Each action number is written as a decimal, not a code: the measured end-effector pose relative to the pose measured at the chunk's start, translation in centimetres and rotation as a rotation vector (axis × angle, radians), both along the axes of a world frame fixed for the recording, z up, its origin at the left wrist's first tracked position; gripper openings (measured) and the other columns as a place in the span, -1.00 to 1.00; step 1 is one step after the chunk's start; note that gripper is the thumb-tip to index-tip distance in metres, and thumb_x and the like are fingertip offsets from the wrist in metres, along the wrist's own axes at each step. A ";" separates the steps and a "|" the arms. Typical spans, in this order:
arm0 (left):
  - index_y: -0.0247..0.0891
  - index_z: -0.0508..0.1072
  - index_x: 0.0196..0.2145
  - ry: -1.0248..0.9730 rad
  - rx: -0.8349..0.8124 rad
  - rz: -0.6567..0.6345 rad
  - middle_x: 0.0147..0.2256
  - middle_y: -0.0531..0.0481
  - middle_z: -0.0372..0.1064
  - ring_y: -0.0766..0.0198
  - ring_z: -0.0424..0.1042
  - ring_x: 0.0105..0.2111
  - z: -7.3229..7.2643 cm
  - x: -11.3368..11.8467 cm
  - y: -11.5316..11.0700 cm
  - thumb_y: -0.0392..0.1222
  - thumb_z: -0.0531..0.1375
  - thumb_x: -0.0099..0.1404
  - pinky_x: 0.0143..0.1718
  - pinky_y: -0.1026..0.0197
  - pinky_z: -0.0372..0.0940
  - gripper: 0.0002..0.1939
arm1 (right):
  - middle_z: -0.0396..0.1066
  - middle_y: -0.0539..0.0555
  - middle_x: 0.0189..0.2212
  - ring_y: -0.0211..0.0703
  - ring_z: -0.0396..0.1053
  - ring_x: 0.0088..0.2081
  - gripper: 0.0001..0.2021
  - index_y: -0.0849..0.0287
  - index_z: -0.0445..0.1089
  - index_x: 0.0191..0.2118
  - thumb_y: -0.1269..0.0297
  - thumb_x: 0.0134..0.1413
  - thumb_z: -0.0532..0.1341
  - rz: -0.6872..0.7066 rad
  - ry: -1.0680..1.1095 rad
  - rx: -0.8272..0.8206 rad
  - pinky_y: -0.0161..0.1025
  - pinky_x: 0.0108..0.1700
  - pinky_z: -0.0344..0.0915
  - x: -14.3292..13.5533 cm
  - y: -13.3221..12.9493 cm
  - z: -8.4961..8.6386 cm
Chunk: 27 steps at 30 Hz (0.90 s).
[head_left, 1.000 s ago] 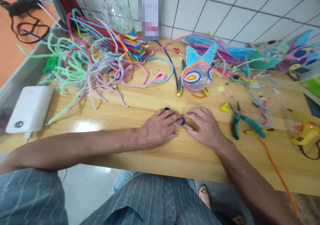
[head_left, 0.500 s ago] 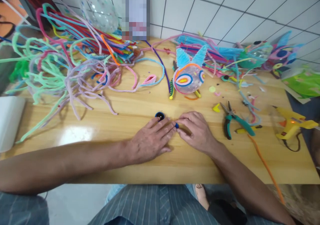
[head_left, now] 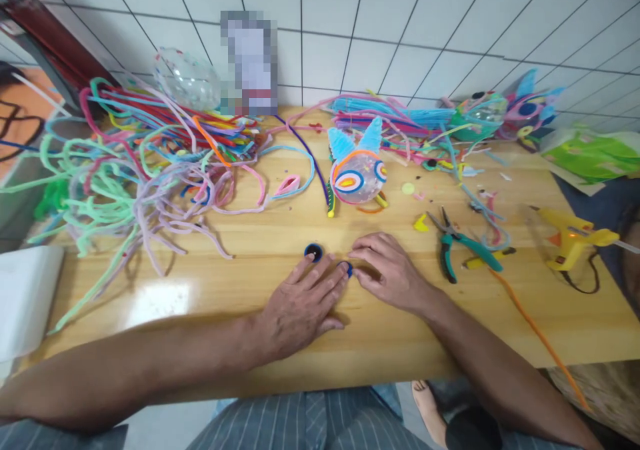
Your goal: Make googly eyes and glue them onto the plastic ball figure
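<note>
Blue piece [head_left: 349,272], L hand [head_left: 301,303] flat, fingertips on it.
R hand [head_left: 390,271] v. close, grip narrow, can't tell if holding.

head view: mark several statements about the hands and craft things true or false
1. The left hand touches the small dark-blue piece, with the right hand close by. True.
2. The clear round ball with ringed eyes has light-blue fuzzy ears. True.
3. The yellow plastic glue gun lies right of the teal-handled metal pliers. True.
4. The pliers' jaws are shut. False: they stand open.
5. The right hand holds the glue gun. False: the gun lies apart from it.
</note>
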<state>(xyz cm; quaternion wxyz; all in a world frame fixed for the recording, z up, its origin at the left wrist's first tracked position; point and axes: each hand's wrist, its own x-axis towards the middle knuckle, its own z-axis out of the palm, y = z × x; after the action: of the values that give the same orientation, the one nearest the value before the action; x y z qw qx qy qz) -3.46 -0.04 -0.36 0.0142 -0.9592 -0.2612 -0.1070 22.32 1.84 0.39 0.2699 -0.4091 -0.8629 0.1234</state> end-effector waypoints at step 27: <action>-0.38 0.41 0.31 -0.026 -0.131 -0.379 0.37 -0.29 0.30 -0.10 0.27 0.39 -0.2 2.5 -2.3 0.29 0.04 0.51 0.40 -0.10 0.19 -0.26 | 0.62 0.17 -0.16 0.11 0.57 -0.06 -0.85 0.05 0.59 -0.13 0.29 0.29 0.25 -0.352 0.228 0.196 0.09 0.08 0.48 1.2 1.3 2.4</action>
<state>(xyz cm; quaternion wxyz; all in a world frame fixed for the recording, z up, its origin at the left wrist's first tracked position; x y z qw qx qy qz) -1.00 -2.37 -0.55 -0.0719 -0.9887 -0.0826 -0.1028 23.50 3.13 2.82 0.4216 -0.5083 -0.7500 0.0355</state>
